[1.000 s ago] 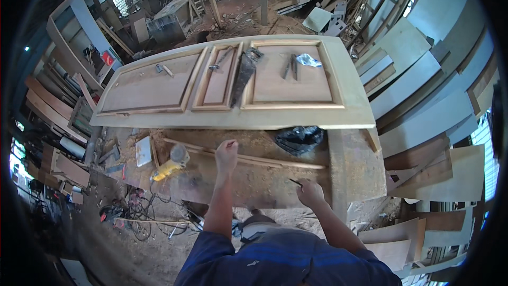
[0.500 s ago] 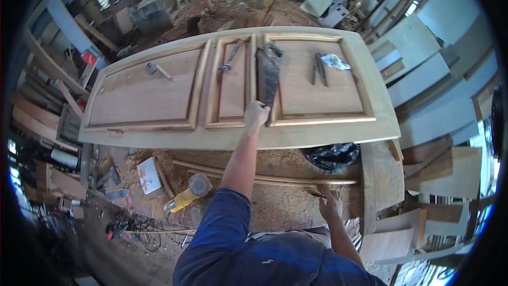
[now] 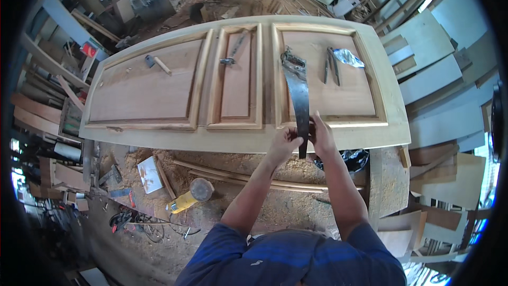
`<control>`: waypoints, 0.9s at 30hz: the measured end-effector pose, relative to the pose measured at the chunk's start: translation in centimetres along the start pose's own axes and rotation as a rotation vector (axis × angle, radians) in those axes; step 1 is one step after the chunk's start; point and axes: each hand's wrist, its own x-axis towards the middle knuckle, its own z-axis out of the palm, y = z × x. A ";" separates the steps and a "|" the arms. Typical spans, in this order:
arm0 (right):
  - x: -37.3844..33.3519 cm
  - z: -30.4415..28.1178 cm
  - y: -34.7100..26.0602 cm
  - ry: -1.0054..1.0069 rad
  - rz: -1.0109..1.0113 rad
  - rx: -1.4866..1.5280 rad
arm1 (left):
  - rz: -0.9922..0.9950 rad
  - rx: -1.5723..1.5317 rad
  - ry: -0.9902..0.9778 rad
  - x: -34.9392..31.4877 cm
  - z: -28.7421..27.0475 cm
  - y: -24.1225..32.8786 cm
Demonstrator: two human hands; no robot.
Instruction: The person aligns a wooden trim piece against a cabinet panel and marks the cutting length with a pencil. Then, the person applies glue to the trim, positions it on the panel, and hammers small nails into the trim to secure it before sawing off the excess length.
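I observe the saw (image 3: 300,98) extending over the near edge of the panelled door (image 3: 211,140), handle farthest away. Left hand (image 3: 284,142) pinches it near the tip; right hand (image 3: 322,136) touches it, whether gripping I cannot tell. Step judged: handling the saw; next move calls for steady support
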 end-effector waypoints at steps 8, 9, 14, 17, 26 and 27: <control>3.5 -4.6 0.9 0.504 -0.489 -0.806 | -0.057 0.358 0.100 -0.2 -1.1 1.6; 4.2 -6.4 -0.4 0.499 -0.561 -0.868 | 0.129 0.525 0.176 1.9 -2.8 1.8; 7.3 -9.5 -6.5 0.557 -0.526 -1.092 | 0.589 1.168 0.411 12.2 -11.9 3.8; 9.4 -12.8 -7.6 0.559 -0.455 -1.122 | 0.581 1.255 0.365 16.5 -12.7 4.0; 9.2 -10.9 -9.0 0.627 -0.699 -1.342 | 0.519 1.317 0.179 18.7 -12.9 3.8; 9.2 -9.4 -8.4 0.663 -0.938 -1.421 | 0.528 1.310 0.189 18.8 -13.0 3.9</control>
